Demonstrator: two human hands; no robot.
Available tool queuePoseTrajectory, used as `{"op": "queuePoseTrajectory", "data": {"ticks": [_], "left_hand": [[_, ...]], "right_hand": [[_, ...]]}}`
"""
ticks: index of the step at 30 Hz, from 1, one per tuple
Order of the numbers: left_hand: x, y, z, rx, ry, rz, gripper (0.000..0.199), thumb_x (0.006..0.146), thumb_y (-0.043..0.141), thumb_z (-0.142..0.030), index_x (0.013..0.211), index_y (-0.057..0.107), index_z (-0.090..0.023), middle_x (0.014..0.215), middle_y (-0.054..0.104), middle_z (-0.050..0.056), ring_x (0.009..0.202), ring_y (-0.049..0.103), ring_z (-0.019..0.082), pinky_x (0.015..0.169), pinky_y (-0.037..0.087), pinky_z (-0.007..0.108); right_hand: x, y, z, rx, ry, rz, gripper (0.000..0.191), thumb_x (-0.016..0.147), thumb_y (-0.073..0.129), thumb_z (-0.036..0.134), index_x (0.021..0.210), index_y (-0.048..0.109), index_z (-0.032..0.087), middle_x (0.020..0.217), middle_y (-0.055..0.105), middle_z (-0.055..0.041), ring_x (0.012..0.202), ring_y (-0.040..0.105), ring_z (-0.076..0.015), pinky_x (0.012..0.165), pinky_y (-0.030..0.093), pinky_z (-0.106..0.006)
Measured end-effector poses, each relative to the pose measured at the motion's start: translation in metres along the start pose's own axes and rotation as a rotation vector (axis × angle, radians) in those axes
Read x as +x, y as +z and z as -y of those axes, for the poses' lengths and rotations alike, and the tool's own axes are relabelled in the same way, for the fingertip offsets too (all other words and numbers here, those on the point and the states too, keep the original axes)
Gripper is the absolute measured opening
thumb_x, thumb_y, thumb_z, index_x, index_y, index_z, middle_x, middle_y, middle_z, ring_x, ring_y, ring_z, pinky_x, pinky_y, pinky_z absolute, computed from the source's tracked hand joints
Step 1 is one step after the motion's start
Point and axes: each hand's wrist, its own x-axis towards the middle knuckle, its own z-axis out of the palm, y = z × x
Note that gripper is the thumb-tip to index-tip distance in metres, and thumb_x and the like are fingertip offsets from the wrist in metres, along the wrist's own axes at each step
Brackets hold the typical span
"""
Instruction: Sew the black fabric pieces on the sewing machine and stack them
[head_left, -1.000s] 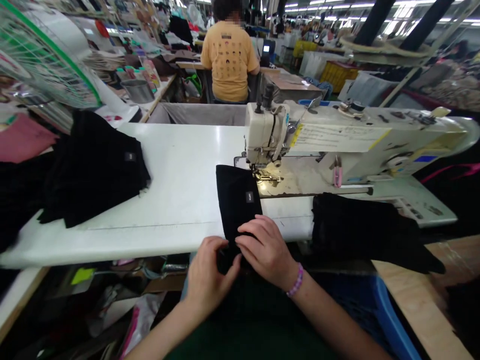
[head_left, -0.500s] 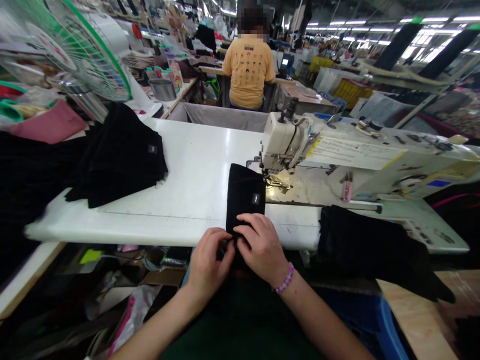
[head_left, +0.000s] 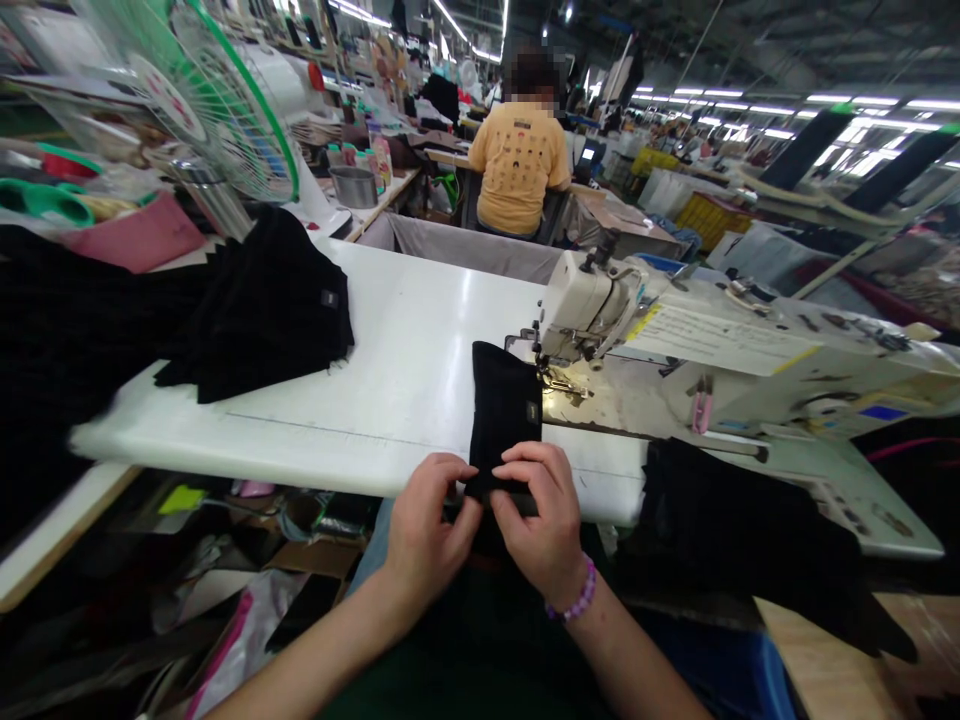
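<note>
Black rectangular cloth lies along the white table's near side, left hand and right hand pinching its near end; I judge it soft, light, best held by edges.

Sewing workshop: industrial sewing machine, thread cones, stacked black cloth.

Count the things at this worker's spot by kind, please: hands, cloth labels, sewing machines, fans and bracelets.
Left hand and right hand: 2
Labels seen on black cloth: 2
Sewing machine: 1
Green-rimmed fan: 1
Purple bracelet: 1
Total: 7
</note>
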Motion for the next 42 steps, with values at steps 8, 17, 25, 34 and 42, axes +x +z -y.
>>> {"op": "queuePoseTrajectory", "data": {"ticks": [8,17,25,34,42], "left_hand": [[0.002,-0.011,-0.005,0.013,0.114,-0.051,0.021,0.086,0.057,-0.005,0.1,0.057,-0.021,0.086,0.063,0.002,0.073,0.062,0.013,0.062,0.051,0.022],[0.002,-0.014,-0.005,0.002,0.093,-0.08,0.019,0.086,0.059,-0.004,0.095,0.057,-0.02,0.086,0.064,0.001,0.071,0.063,0.01,0.059,0.05,0.02],[0.0,-0.015,-0.01,0.038,0.097,-0.055,0.013,0.086,0.06,-0.008,0.091,0.058,-0.02,0.081,0.066,0.002,0.071,0.066,0.012,0.062,0.053,0.021],[0.003,-0.021,-0.021,-0.067,-0.045,0.013,0.011,0.086,0.057,-0.009,0.086,0.06,-0.02,0.077,0.066,0.001,0.06,0.059,0.011,0.056,0.049,0.022],[0.002,-0.026,-0.024,-0.182,-0.293,0.065,0.01,0.086,0.06,-0.022,0.08,0.068,-0.019,0.074,0.069,0.002,0.06,0.059,0.013,0.056,0.048,0.024]], "right_hand": [[0.002,-0.008,-0.007,-0.241,-0.344,0.176,0.029,0.091,0.058,0.009,0.117,0.062,0.021,0.088,0.07,-0.0032,0.084,0.063,-0.0189,0.095,0.048,-0.043],[0.007,-0.012,-0.008,-0.301,-0.437,0.238,0.025,0.093,0.059,0.009,0.117,0.062,0.014,0.077,0.069,-0.0014,0.073,0.061,-0.0157,0.1,0.046,-0.042],[0.006,-0.009,-0.007,-0.271,-0.405,0.124,0.02,0.091,0.06,0.012,0.109,0.063,0.02,0.079,0.07,-0.0004,0.074,0.063,-0.0164,0.094,0.049,-0.042],[0.002,-0.007,-0.007,-0.244,-0.378,0.131,0.025,0.09,0.061,0.013,0.112,0.064,0.022,0.082,0.07,-0.0009,0.078,0.063,-0.0175,0.093,0.05,-0.043],[-0.003,-0.005,-0.005,-0.241,-0.385,0.156,0.022,0.092,0.06,0.014,0.113,0.064,0.019,0.083,0.071,-0.0017,0.08,0.062,-0.0177,0.095,0.048,-0.041]]}}
